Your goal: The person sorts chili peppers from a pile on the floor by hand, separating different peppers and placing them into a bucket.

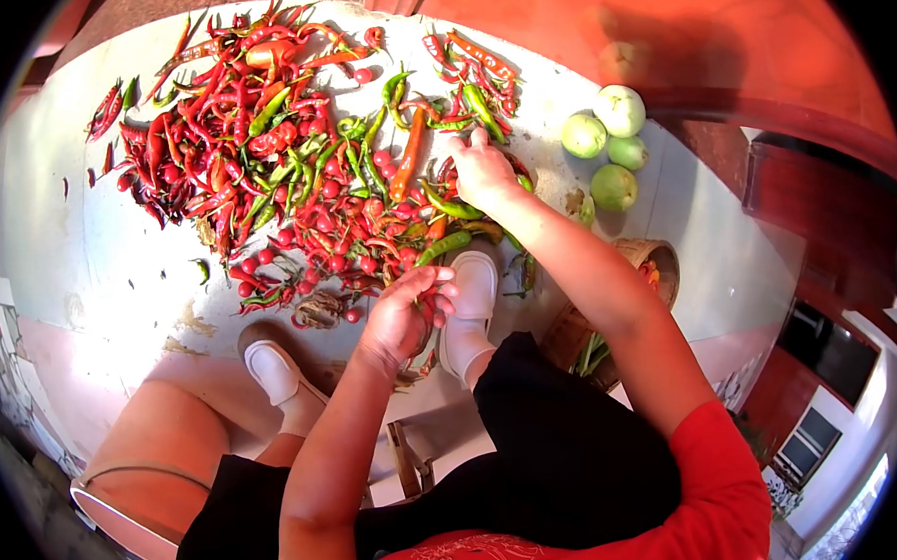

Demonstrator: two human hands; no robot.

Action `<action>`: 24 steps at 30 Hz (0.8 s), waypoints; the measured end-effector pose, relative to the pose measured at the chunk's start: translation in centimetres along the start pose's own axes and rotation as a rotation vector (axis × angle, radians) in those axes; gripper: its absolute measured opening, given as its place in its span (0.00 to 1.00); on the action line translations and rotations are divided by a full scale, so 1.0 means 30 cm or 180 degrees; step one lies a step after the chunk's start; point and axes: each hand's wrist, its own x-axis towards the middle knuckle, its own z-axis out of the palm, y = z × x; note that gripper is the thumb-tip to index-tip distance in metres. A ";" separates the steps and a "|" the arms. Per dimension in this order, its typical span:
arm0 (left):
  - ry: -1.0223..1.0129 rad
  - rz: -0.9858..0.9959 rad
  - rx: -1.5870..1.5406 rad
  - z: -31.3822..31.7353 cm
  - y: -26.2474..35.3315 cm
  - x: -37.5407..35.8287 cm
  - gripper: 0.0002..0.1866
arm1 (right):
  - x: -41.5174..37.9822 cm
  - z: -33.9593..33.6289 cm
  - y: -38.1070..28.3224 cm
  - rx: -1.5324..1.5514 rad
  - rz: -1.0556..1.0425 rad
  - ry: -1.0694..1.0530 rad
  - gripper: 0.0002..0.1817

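Observation:
My left hand [408,314] is palm up beside the pile's near edge, above my shoe. Its fingers are curled over something small and reddish that I cannot make out. My right hand [484,175] reaches over the right part of the pile, palm down, with two fingertips apart and nothing visible between them. Near it lie a long orange pepper [410,154], a green chili pepper [483,111] and another green chili pepper [451,206]. The large pile of red chili peppers [224,125] spreads leftward, with small round red fruits [328,221] mixed in.
Several pale green round vegetables [615,187] sit at the right. A woven basket [658,261] with produce inside stands beside my right forearm. My shoes [475,284] rest at the pile's near edge. An orange-brown container [156,463] is at lower left.

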 end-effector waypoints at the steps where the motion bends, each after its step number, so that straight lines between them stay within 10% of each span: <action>1: 0.0015 0.0006 0.0015 0.002 -0.001 -0.002 0.16 | -0.003 -0.014 -0.006 0.0050 0.0115 -0.0049 0.24; 13: 0.0208 0.0007 -0.0097 0.004 0.029 -0.005 0.15 | 0.001 0.008 0.152 0.1745 -0.0500 0.1309 0.17; 20: -0.0064 0.0179 -0.0319 -0.006 0.039 0.042 0.17 | -0.100 -0.064 0.216 0.5511 0.1160 -0.0075 0.07; 24: -0.0398 0.0371 -0.0756 0.013 0.055 0.074 0.23 | -0.189 -0.103 0.184 0.5849 0.0600 -0.0881 0.07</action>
